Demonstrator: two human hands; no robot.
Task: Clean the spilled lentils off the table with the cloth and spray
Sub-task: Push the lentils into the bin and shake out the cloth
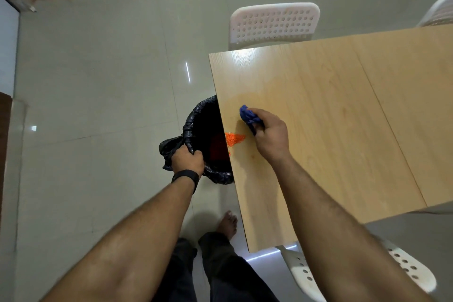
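A small pile of orange lentils (234, 139) lies at the left edge of the light wooden table (331, 110). My right hand (270, 135) is closed around a bunched blue cloth (248, 116), held on the tabletop just right of and above the lentils. Below the table's left edge stands a bin lined with a black bag (203, 140); some red-orange lentils show inside it. My left hand (187, 160) grips the bag's rim at the bin's near side. A damp streak marks the wood above the cloth. No spray bottle is in view.
A white perforated chair (274, 23) stands at the table's far side, and another white chair (402, 270) sits at the near right. Pale floor tiles (98, 81) surround the bin. My bare foot (228, 224) is close to the table's near corner.
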